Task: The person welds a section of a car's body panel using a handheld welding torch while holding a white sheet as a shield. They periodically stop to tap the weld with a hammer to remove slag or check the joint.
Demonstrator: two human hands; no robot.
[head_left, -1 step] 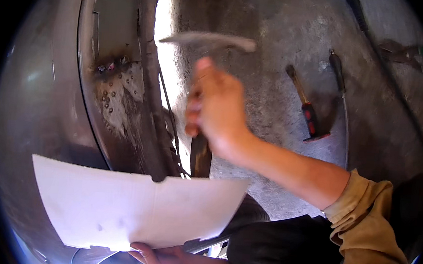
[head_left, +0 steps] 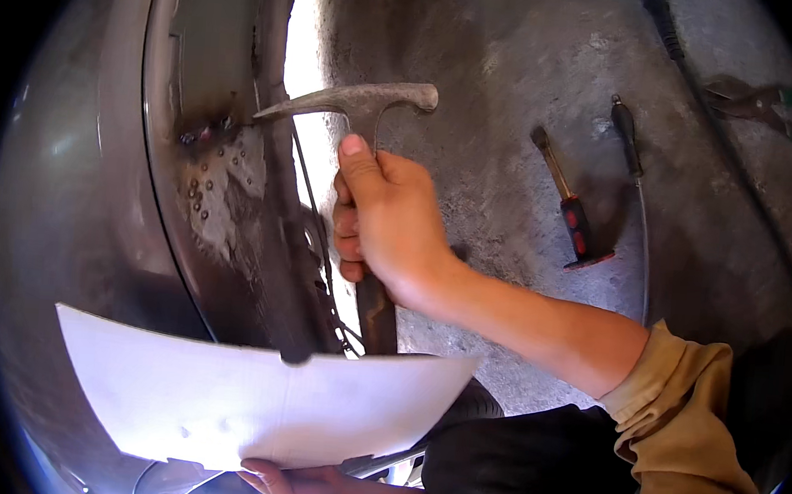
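Observation:
My right hand is wrapped round the handle of a pick hammer, thumb pointing up toward its metal head. The hammer's pointed end is by a burnt weld spot on a car's metal sill; whether it touches cannot be made out. Small round weld marks dot the scraped bare metal just below. At the bottom, my left hand grips the lower edge of a white sheet with a notch in its upper edge. Part of this hand is hidden behind the sheet.
On the concrete floor to the right lie a chisel with a red and black grip and a black-handled thin rod. Beyond them run a dark cable and green-handled snips. A smooth car panel curves along the left.
The hammer head has come down and left, its point now at the weld spot, and my right hand has moved left with it. The white sheet has shifted slightly downward.

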